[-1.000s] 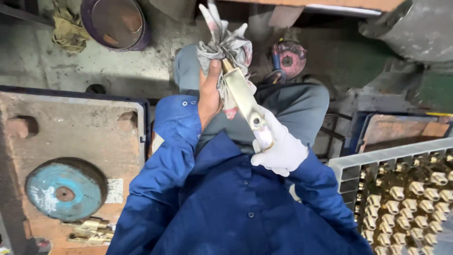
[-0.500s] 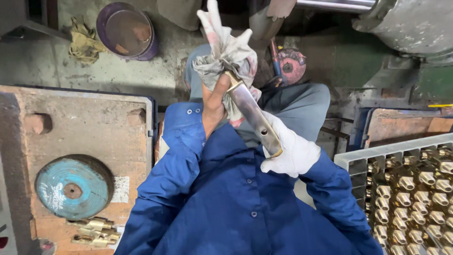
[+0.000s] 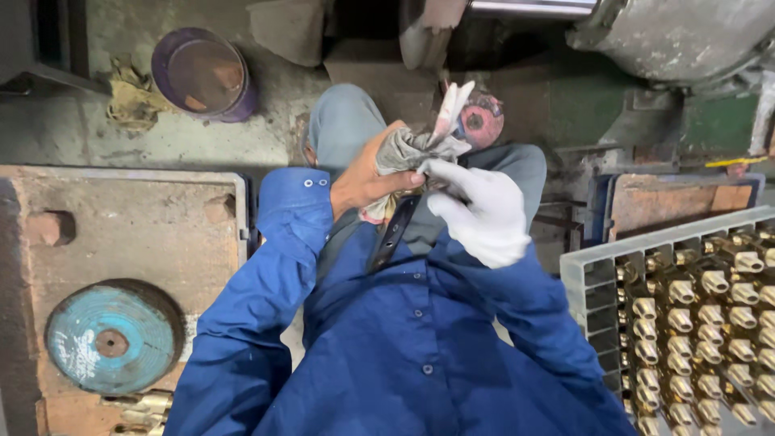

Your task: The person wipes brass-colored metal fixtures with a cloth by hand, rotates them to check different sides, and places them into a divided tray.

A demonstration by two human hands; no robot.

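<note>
While sitting over the lap in blue coveralls (image 3: pixel 404 355), gripping a crumpled grey rag (image 3: pixel 413 150) in the bare left hand (image 3: pixel 365 179), closed around the cloth, and pinching the same rag from the other side with the white-gloved right hand (image 3: pixel 478 211), fingers curled onto it, with a dark flat metal bar (image 3: pixel 393 234) poking out below the rag toward the chest. Judging from the bar being mostly wrapped at its upper end, wiping seems partway through, with the lower length bare; sitting near a grey tray of brass fittings (image 3: pixel 686 315) at right and a blue grinding disc (image 3: pixel 111 339) at left.
</note>
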